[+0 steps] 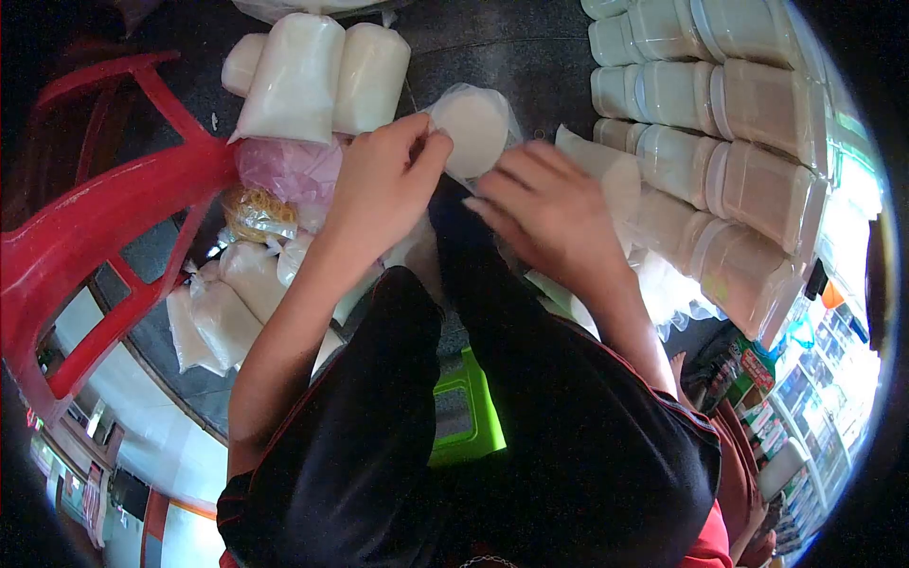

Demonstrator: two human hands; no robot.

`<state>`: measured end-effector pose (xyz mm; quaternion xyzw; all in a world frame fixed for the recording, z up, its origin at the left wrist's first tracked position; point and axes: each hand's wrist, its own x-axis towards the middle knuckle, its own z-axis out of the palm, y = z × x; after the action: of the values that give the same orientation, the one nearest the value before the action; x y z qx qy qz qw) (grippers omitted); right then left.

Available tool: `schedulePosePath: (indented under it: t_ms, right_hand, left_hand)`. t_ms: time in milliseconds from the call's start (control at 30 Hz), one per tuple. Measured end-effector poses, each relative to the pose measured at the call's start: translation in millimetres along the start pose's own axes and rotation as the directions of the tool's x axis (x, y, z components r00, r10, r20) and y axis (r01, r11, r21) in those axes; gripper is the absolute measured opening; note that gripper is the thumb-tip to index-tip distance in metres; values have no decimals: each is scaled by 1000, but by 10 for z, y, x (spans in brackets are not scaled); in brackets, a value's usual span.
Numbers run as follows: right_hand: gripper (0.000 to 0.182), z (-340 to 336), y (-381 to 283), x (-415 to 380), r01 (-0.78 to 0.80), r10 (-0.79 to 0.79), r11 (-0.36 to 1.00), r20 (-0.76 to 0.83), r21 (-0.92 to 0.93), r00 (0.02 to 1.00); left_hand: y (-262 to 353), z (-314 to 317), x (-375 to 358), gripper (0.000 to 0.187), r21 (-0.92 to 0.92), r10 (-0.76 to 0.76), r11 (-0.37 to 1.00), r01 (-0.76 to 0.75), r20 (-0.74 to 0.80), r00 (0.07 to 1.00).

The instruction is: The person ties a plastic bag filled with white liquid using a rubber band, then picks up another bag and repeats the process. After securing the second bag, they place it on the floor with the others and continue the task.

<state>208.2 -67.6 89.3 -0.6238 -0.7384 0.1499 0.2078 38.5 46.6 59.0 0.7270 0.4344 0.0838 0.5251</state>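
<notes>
In front of my knees stands a clear plastic bag [472, 131] with something white and round-topped in it. My left hand [390, 180] has thumb and forefinger pinched together at the left edge of this bag. At the bag's right side is my right hand [554, 208], its fingers bent and smeared by motion. Whether those fingers grip the plastic cannot be made out. Bags filled with white contents [292, 80] stand beyond my left hand. Near my left wrist lie a pink plastic bag [289, 168] and a bundle of yellowish rubber bands [256, 213].
Stacked pale plastic tubs [677, 156] rise on the right. A red plastic chair [123, 194] is on the left. Several tied bags of white contents [227, 303] lie by my left forearm. A green stool [471, 412] shows between my legs. Shelves stand far right.
</notes>
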Motion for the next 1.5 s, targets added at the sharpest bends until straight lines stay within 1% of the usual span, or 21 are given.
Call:
schedulePosePath:
  t_ms: [33,100,233,300,333,400,467,533,600,667,733,800,933,1000,1033,1100,1133,1200,1333,1433,1500]
  right_hand:
    - [14,-74,-5,30,0,0,1000,1,2,1000]
    - [22,-257,-19,99,-241,215,956,-164,-166,963]
    - [28,-146,161,124,-338,329,889,-83,-309,941]
    - [18,-80,197,102,-293,297,924,-24,-247,955]
    - [18,-104,151,93,-286,289,926,-24,-248,957]
    - [17,-213,-21,58,-323,328,931,1,-168,945]
    - [17,-190,29,74,-297,302,941,6,-161,953]
    - [17,-171,42,46,-287,294,947,32,-146,955]
    - [15,-201,66,114,-318,312,938,-65,-137,948]
    - [14,-158,55,10,-328,326,941,-45,-80,944]
    - [13,-159,103,-3,-347,346,938,-20,-15,938]
    - [14,-179,173,32,-395,395,918,-7,-27,919]
    - [14,-170,223,107,-382,382,924,-19,13,924]
    - [14,-149,234,100,-378,379,923,7,72,926]
    - [14,-152,231,113,-376,377,924,10,74,926]
    - [14,-168,216,120,-399,399,913,14,80,917]
    - [14,-160,221,116,-401,401,913,19,80,916]
    - [15,-154,240,127,-395,396,915,2,78,918]
    - [15,-177,227,126,-399,397,915,43,59,917]
    - [23,-200,87,163,-422,422,906,-13,41,906]
    - [29,-166,17,195,-345,341,938,-104,-22,934]
  left_hand:
    - [8,-19,-27,32,-23,-7,1000,7,0,1000]
    - [41,-43,-60,30,-15,-26,1000,26,-5,1000]
    - [30,-42,-71,27,-4,-16,1000,16,-31,999]
    - [53,-89,-134,27,42,15,999,-14,-28,1000]
    - [63,-124,-173,28,90,47,995,-44,-30,998]
    - [-56,-82,-365,27,97,51,994,-49,-15,999]
    - [-103,-96,-370,25,107,61,992,-62,7,998]
    - [-101,-146,-337,24,60,-43,997,43,8,999]
    - [-78,-245,-302,23,57,-25,998,24,16,1000]
    - [9,-326,-312,25,71,-79,995,67,184,980]
    - [-65,-300,-299,25,115,-110,990,86,216,970]
    - [-186,-241,-309,23,-6,-21,1000,21,83,996]
    - [-148,-310,-269,15,-6,-19,1000,20,31,999]
    - [-109,-295,-267,28,-13,207,978,-208,-52,977]
    - [-95,-273,-246,28,-13,204,979,-205,-53,978]
    - [-99,-214,-168,43,212,393,902,-375,-49,918]
    - [-131,-201,-129,43,209,390,904,-372,-49,920]
    - [-210,-173,-31,40,293,533,798,-526,63,844]
    - [-331,-138,73,28,258,551,792,-554,89,830]
    - [-293,-99,26,19,219,506,841,-495,8,862]
    - [-281,-58,3,17,175,437,889,-424,-44,898]
